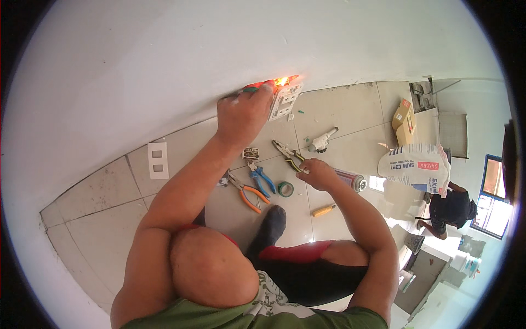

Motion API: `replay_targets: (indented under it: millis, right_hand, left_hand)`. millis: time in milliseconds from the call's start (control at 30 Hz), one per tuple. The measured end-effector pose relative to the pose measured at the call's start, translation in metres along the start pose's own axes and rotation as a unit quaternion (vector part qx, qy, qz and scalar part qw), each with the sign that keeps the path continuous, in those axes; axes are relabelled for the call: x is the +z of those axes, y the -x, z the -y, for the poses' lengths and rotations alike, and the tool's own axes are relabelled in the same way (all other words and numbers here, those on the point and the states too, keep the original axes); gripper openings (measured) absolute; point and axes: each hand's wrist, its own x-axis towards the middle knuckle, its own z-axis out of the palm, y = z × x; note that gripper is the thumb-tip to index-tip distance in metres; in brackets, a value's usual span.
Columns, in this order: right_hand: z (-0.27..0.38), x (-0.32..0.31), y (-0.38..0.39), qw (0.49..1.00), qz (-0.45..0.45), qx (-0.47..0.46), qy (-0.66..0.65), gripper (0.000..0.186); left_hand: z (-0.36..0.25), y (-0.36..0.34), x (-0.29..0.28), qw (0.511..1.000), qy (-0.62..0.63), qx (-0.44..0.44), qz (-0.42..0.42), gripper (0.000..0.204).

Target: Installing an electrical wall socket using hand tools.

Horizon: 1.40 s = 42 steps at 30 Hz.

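The white plastic switch faceplate (pixel 286 101) hangs loose and tilted off the wall, so the fitting looks unfinished; the left hand (pixel 244 112) is clenched around a red-and-green handled screwdriver (pixel 263 85) whose lit tip sits at the plate's top edge. Below the plate, on the floor tiles (pixel 339 109), the right hand (pixel 318 173) closes on yellow-and-green handled pliers (pixel 290 156). Blue-handled pliers (pixel 262 177), orange-handled pliers (pixel 247 194), a green tape roll (pixel 285 189) and a gas canister (pixel 352 180) crowd the space under the plate.

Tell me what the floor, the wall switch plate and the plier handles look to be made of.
Floor: likely glazed ceramic tile, with grout lines and a glossy sheen. Switch plate: seemingly white moulded plastic, smooth and matte. Orange-handled pliers and blue-handled pliers: metal jaws with what look like rubbery or plastic grip sleeves.
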Motion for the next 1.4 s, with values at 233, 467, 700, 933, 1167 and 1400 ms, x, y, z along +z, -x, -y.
replay_targets:
  millis: [233,467,700,933,1167,1400]
  right_hand:
    - [0.005,-0.003,0.002,1.000,-0.004,-0.003,-0.002,0.043]
    - [-0.016,0.000,0.002,1.000,-0.015,0.023,-0.008,0.046]
    - [-0.015,0.003,-0.011,1.000,-0.020,-0.013,-0.016,0.047]
    - [-0.015,0.015,-0.029,0.994,-0.089,0.023,0.060,0.044]
    - [-0.007,0.044,-0.020,0.989,-0.103,-0.029,0.099,0.031]
    - [-0.003,0.019,-0.018,0.988,-0.135,-0.056,0.044,0.034]
  left_hand:
    - [0.007,0.008,-0.014,0.999,0.031,0.018,-0.033,0.012]
    - [-0.049,-0.014,-0.131,0.955,0.278,0.105,0.001,0.021]
    - [0.016,0.065,-0.021,0.920,0.227,-0.143,0.287,0.018]
    - [0.044,0.097,0.022,0.928,0.130,-0.121,0.327,0.027]
    - [-0.009,0.042,-0.006,0.899,0.308,-0.252,0.185,0.032]
    - [0.006,0.030,0.013,0.984,0.100,-0.047,0.143,0.035]
